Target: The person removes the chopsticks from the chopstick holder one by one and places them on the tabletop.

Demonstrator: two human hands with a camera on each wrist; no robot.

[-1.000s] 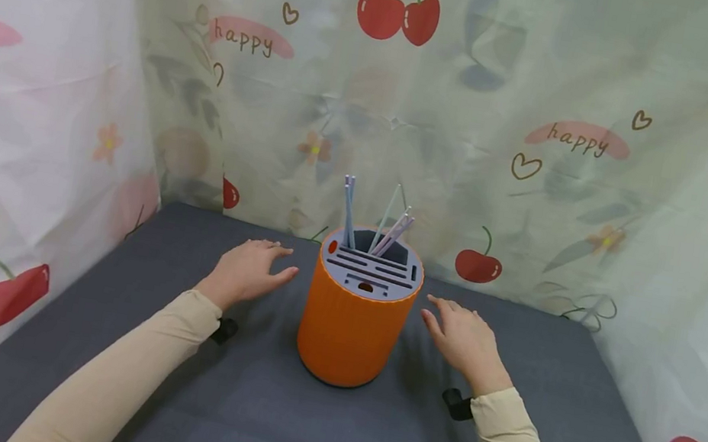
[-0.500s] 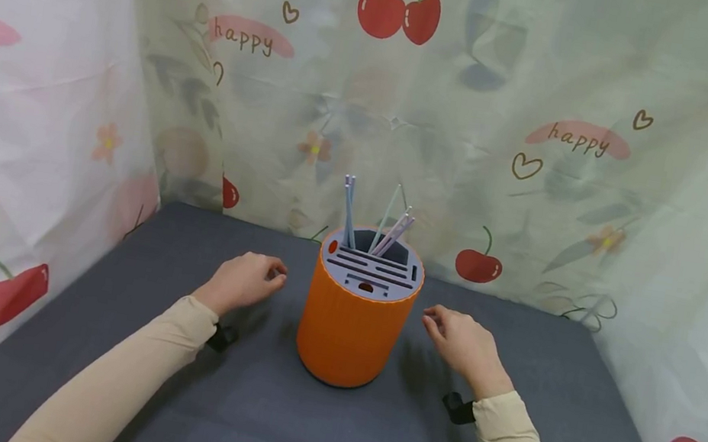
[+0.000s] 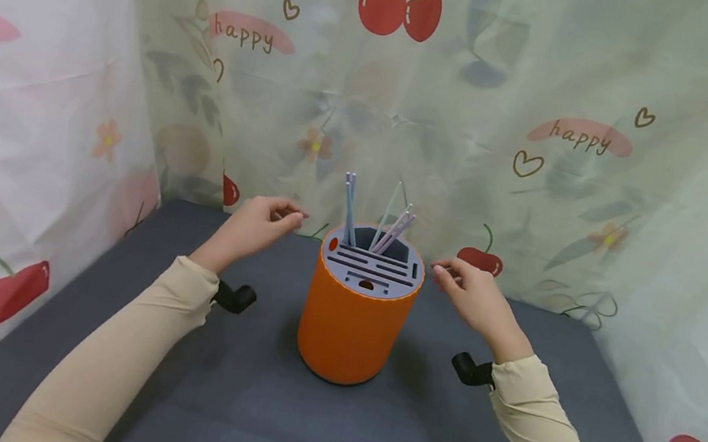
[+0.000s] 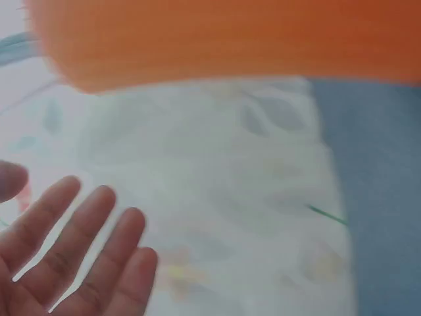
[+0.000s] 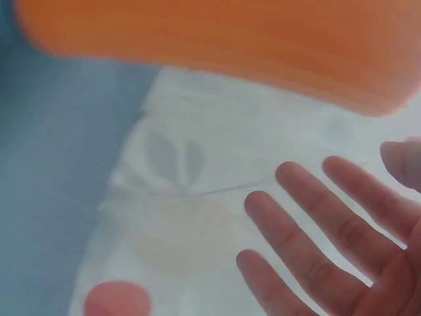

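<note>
An orange cylindrical knife block (image 3: 347, 328) with a grey slotted top (image 3: 369, 270) stands upright mid-table in the head view. Several thin pastel chopsticks (image 3: 387, 230) lean out of its rear opening. My left hand (image 3: 256, 227) is raised to the left of the block, apart from it, its fingers relaxed and holding nothing. To the right, my right hand (image 3: 481, 295) hovers level with the block's top, also bare of any object. Both wrist views show spread fingers, with the orange wall (image 4: 230, 43) filling the upper part of the left one.
A dark grey cloth (image 3: 266, 423) covers the table. Behind it and on both sides hang pale curtains (image 3: 395, 135) printed with cherries and hearts. A black wrist-camera mount (image 3: 235, 298) sticks out under the left sleeve, another (image 3: 472, 369) under the right.
Both hands have risen from beside the block's upper wall to about the height of its top. Their fingers bent a little at half a second ago. The block has not moved.
</note>
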